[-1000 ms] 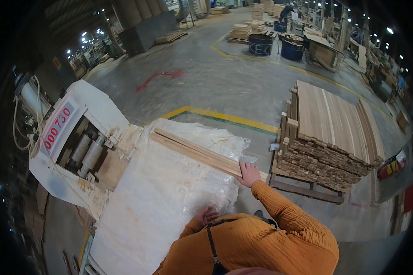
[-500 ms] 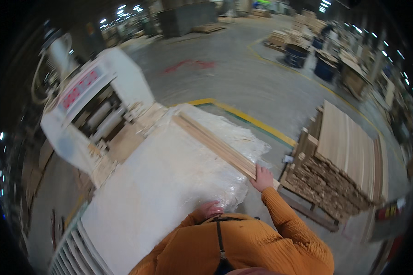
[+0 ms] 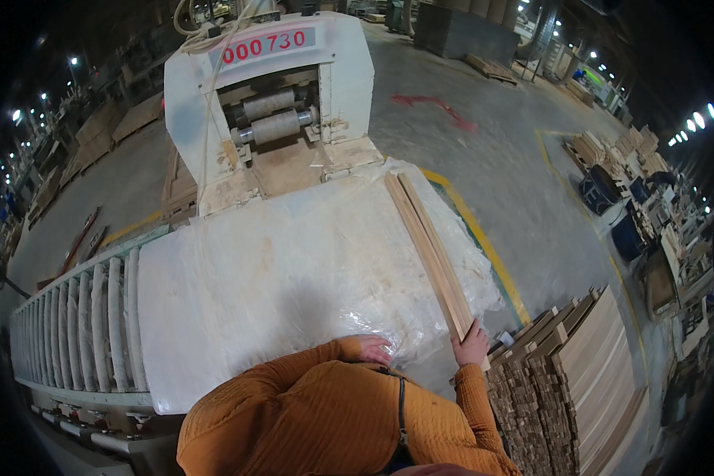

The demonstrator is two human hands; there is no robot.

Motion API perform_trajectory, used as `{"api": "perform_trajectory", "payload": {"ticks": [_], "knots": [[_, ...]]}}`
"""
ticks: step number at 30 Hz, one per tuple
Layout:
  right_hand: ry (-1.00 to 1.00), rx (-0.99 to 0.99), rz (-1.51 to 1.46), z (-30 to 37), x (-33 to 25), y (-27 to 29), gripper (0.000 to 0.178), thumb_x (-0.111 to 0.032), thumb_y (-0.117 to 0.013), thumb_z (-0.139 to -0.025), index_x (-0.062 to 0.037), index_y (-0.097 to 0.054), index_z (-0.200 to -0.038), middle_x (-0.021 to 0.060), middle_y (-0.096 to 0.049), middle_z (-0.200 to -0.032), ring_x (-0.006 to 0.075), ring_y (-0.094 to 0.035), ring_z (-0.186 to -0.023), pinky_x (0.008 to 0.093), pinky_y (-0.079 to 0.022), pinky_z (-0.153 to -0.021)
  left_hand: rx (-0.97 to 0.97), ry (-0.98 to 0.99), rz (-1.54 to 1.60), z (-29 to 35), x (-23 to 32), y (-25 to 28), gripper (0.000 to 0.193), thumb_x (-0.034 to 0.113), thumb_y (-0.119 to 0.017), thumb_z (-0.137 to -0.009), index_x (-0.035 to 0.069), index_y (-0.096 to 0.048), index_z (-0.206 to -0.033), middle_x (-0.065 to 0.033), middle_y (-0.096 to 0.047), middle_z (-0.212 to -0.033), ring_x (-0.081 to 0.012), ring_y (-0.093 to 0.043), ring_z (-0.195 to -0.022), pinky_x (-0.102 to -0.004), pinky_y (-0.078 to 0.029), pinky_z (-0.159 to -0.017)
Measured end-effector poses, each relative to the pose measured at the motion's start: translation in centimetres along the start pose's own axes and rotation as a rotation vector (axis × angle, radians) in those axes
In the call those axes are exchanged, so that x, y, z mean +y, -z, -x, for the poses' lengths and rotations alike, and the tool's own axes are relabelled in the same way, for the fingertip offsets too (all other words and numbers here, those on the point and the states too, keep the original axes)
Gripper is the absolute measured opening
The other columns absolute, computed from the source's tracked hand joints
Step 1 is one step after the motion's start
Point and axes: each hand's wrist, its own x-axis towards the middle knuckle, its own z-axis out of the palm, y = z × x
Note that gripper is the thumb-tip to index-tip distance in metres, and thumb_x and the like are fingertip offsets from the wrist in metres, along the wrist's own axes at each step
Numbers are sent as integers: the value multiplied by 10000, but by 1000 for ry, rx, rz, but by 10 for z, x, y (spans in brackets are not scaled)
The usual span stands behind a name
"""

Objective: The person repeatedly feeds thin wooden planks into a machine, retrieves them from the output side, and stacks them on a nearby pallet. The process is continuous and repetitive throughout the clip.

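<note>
My right hand point(image 3: 472, 345) is closed round the near end of a few long, narrow wooden strips point(image 3: 430, 254). The strips lie side by side along the right part of a plastic-covered table point(image 3: 293, 262), pointing away from me toward the machine. My left hand point(image 3: 370, 347) is close to my waist at the table's near edge, its fingers loosely stretched with nothing seen in them. The ends of the right fingers are partly hidden.
A white machine point(image 3: 349, 87) with rollers point(image 3: 274, 127) in its opening stands beyond the table. At the left a roller conveyor point(image 3: 79, 325) adjoins the table. A big stack of wooden boards point(image 3: 595, 373) sits to my right. Yellow lines point(image 3: 484, 246) mark the floor.
My view has turned leftward, so the machine now faces me and the conveyor shows. The right hand still holds the strips on the table, and the left hand stays at the table's edge.
</note>
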Motion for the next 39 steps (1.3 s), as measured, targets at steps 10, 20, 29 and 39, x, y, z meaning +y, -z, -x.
{"api": "perform_trajectory", "payload": {"ticks": [10, 20, 29, 39], "knots": [[-24, -19, 19, 0, -1, -1, 851, -396, -684, -693, -63, -304, -1379, 167, -519, -1083, 356, -501, -1007, 490, -393, -843, 41, 16, 23, 8, 3, -4, 409, 274, -408, -990, 35, -360, -1318, -236, -548, -1174, -310, -558, -1108, -388, -504, -859], [-3, -7, 19, 0, -3, 3, 844, -394, -676, -703, -72, -296, -1385, 169, -516, -1110, 353, -504, -1027, 489, -392, -854, -5, -9, 19, 8, 3, -5, 409, 282, -416, -986, 49, -361, -1317, -227, -546, -1180, -316, -562, -1105, -386, -499, -861], [6, 15, 6, 0, -2, 1, 828, -392, -674, -698, -76, -313, -1374, 168, -524, -1093, 354, -510, -1013, 485, -391, -852, -10, -5, 24, 4, 1, -1, 396, 285, -420, -986, 68, -371, -1313, -216, -562, -1163, -309, -571, -1093, -381, -505, -840], [-6, -4, 2, 1, -2, 3, 853, -392, -689, -694, -78, -301, -1386, 169, -523, -1106, 350, -504, -1032, 487, -388, -859, 23, 4, 35, 8, 4, -6, 412, 284, -459, -971, 52, -381, -1302, -223, -565, -1136, -316, -593, -1062, -351, -521, -794]]}}
